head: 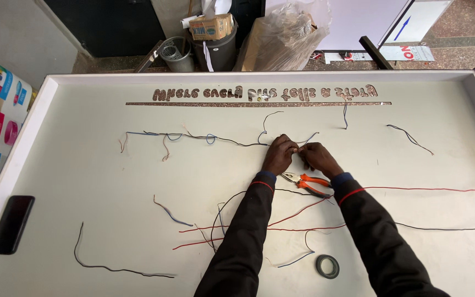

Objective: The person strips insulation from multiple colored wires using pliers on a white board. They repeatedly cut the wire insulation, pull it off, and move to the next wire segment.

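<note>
My left hand (279,155) and my right hand (319,159) meet at the middle of a large white panel (83,165). Both pinch thin wire ends (297,147) between their fingertips, where a long dark and blue wire run (210,137) from the left reaches a short blue piece. Orange-handled pliers (308,182) lie on the panel just below my hands, between my wrists. Dark sleeves with red and blue cuffs cover both arms.
Red and black long wires (430,190) cross the panel's right side. Loose wire scraps lie about the left and lower areas. A roll of black tape (327,266) sits near the front. A black phone (11,224) rests on the left rim. Glittery lettering (265,93) runs along the far side.
</note>
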